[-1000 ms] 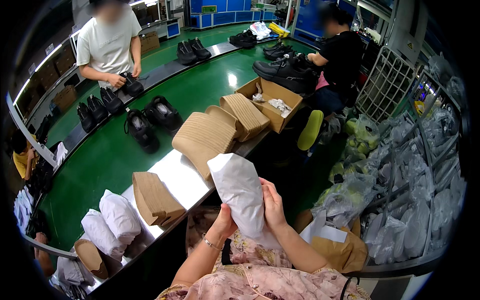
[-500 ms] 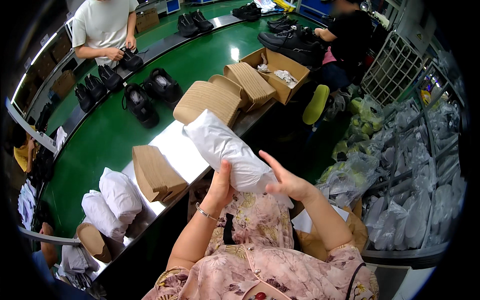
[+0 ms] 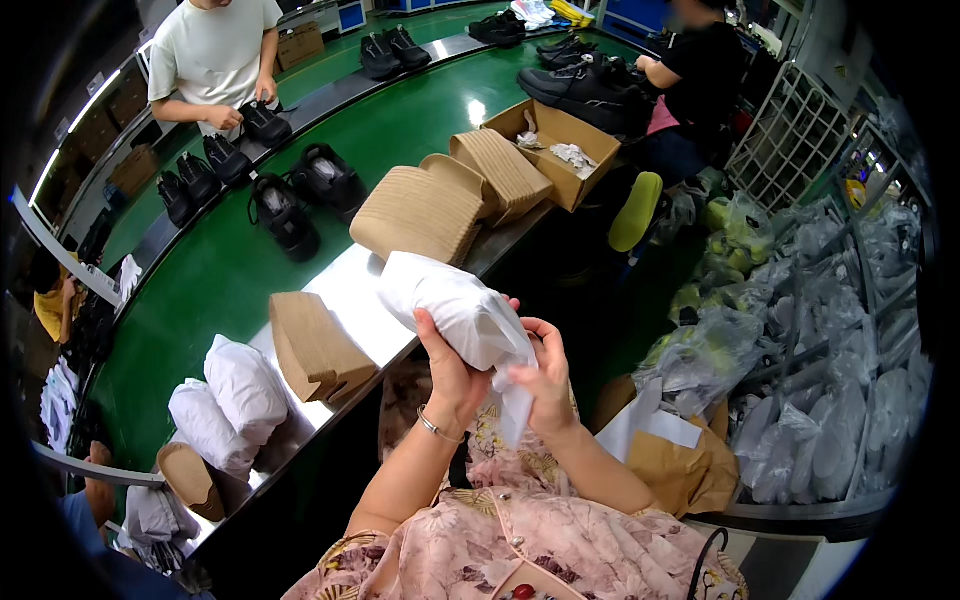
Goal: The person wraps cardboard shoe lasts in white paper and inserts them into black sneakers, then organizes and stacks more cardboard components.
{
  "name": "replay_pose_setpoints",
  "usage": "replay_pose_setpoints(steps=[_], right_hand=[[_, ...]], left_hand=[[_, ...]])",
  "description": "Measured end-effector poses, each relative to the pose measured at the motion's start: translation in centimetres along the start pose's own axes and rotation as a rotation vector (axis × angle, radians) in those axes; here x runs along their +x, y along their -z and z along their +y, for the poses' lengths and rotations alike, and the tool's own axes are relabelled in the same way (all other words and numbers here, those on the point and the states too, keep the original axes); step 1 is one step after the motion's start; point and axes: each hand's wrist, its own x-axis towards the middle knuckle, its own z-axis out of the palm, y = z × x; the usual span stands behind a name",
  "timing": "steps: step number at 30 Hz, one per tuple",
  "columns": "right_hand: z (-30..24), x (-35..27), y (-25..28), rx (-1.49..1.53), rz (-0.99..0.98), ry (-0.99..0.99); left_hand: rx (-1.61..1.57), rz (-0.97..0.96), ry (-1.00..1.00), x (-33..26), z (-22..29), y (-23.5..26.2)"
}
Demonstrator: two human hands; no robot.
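Observation:
A long bundle wrapped in white paper (image 3: 445,300) is held in front of my body, beside the bench edge. My left hand (image 3: 455,375) grips it from below, with the thumb along its near side. At the bundle's near end my right hand (image 3: 545,380) is closed on a loose flap of the white paper, which hangs down between my hands. What is inside the wrapping is hidden. Closest to the bundle on the bench are a stack of brown cardboard inserts (image 3: 415,212) and, to the left, another brown cardboard stack (image 3: 315,345).
Two white wrapped bundles (image 3: 240,390) lie at the left of the bench. Black shoes (image 3: 285,215) stand on the green conveyor (image 3: 400,125). An open carton (image 3: 590,180) sits farther back. Bagged insoles (image 3: 800,400) fill a rack at right. Two people work across and beyond the conveyor.
My right hand has gone from spread fingers beside the bundle to gripping its loose paper end. The bundle has tipped and shifted slightly lower, and my left hand has moved a little with it.

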Motion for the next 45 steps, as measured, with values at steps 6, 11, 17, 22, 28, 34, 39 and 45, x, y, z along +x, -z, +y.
replay_pose_setpoints(steps=[6, 11, 17, 22, 28, 34, 39, 45], right_hand=[[1.4, 1.0, 0.6, 0.255, 0.068, -0.263], [1.5, 3.3, 1.7, -0.679, -0.075, -0.076], [0.8, 2.8, 0.5, 0.136, -0.063, -0.314], [0.2, 2.3, -0.5, 0.787, -0.172, -0.457], [2.6, 3.0, -0.4, 0.954, -0.196, -0.480], [3.3, 3.3, -0.6, 0.648, -0.111, -0.442], [4.1, 2.9, -1.7, 0.220, 0.205, -0.248], [4.8, 2.1, -0.3, -0.002, 0.053, -0.305]], left_hand=[[0.070, -0.057, -0.042, -0.5, -0.4, -0.1], [0.179, -0.127, -0.097, -0.6, 0.4, 1.7], [0.275, -0.164, -0.086, -0.4, 1.8, 2.7], [0.204, -0.124, -0.114, -0.8, 2.7, 2.1], [0.063, -0.194, -0.049, -1.0, 1.5, 2.4], [0.159, -0.181, -0.101, -0.9, 0.8, 5.1], [0.235, -0.106, -0.124, -1.3, 0.1, 6.3], [0.219, -0.090, -0.141, -1.1, 0.3, 7.3]])
